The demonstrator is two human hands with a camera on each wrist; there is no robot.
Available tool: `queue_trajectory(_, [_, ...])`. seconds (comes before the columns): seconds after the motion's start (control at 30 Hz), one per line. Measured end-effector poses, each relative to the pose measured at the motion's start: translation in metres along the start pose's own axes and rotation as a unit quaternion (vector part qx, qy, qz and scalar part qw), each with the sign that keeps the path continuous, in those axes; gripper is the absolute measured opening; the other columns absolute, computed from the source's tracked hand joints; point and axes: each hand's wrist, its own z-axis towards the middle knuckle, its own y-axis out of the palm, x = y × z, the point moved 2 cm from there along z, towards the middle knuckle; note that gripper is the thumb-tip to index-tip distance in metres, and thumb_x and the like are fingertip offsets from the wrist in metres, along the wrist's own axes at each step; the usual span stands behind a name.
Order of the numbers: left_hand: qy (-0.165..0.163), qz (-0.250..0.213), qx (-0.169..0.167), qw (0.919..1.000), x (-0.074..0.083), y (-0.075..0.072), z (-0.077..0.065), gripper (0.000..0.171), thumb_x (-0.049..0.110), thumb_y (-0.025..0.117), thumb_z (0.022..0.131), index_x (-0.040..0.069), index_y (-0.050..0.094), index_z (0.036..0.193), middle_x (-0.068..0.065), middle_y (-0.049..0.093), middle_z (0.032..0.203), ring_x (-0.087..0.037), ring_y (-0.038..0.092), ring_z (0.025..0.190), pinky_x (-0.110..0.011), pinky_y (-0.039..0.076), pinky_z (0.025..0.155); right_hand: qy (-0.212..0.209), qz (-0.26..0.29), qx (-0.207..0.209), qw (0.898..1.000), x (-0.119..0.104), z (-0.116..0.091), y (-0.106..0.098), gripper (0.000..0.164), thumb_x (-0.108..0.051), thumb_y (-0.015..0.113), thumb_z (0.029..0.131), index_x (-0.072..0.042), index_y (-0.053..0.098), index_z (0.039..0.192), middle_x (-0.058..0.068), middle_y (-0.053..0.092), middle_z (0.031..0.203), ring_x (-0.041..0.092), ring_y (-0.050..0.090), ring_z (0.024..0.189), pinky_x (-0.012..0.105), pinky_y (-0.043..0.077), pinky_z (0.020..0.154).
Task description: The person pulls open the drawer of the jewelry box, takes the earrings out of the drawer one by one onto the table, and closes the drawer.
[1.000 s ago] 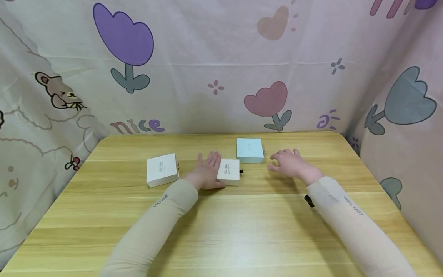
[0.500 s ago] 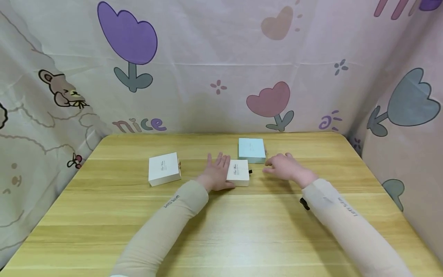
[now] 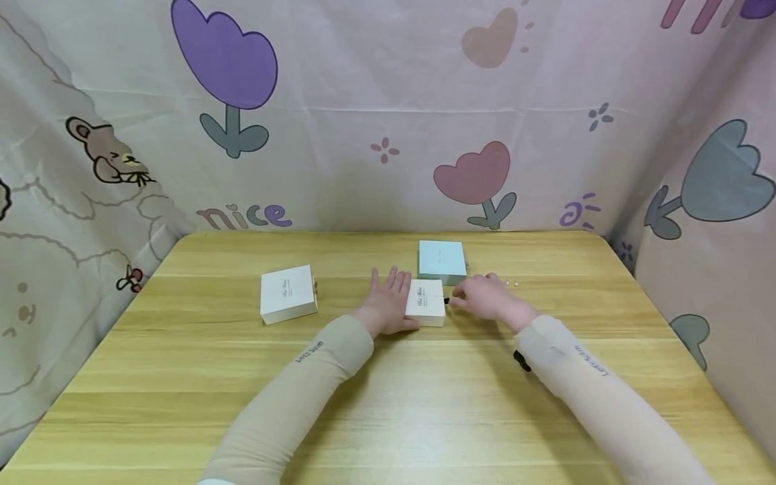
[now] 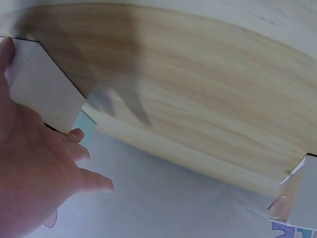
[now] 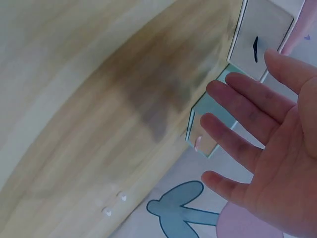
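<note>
My left hand [image 3: 390, 303] lies against the left part of a small white drawer-style gift box [image 3: 428, 303], fingers straight, thumb along its near side. The same box [image 4: 47, 87] shows beside the palm in the left wrist view. A black ribbon tab [image 5: 255, 49] sticks out of its right end. Just right of that tab hovers my right hand [image 3: 485, 298], fingers loosely bent. In the right wrist view its thumb and fingers stand apart with nothing between them, the thumb tip close to the box end.
A pale blue box [image 3: 442, 260] stands right behind the white one. Another white box [image 3: 287, 294] with a reddish tab sits to the left. Two tiny shiny pieces [image 5: 121, 196] lie on the wooden table [image 3: 388, 417] beyond the right hand. A patterned curtain [image 3: 339, 135] hangs behind.
The middle white box has slid right along with my left hand. My right hand has moved left to the black tab, uncovering the tiny shiny pieces.
</note>
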Motion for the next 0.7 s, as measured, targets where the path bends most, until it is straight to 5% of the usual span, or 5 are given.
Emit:
queue_trajectory(0.27, [-0.006,0.0,0.0,1.0,0.0,0.005,0.006,0.105,0.071,0.044,0.083,0.004,0.001,0.15,-0.012,0.009,0.158,-0.028,0.002,0.147,-0.06,-0.002,0.113,0.02,0.018,0.023,0.999,-0.005,0.009,0.007,0.022,-0.025,0.057,0.092,-0.011,0.073,0.098,0.004,0.073,0.097,0.023,0.065,0.093,0.05,0.039,0.088])
queue_trajectory(0.7, [-0.001,0.006,0.004,1.0,0.001,-0.003,-0.003,0.1,0.068,0.044,0.085,0.003,0.005,0.15,-0.013,0.011,0.158,-0.028,0.004,0.146,-0.059,0.004,0.114,0.048,0.034,0.033,0.998,-0.015,0.016,0.007,0.019,-0.012,0.056,0.088,-0.015,0.075,0.094,0.002,0.072,0.085,0.016,0.055,0.07,0.048,0.04,0.083])
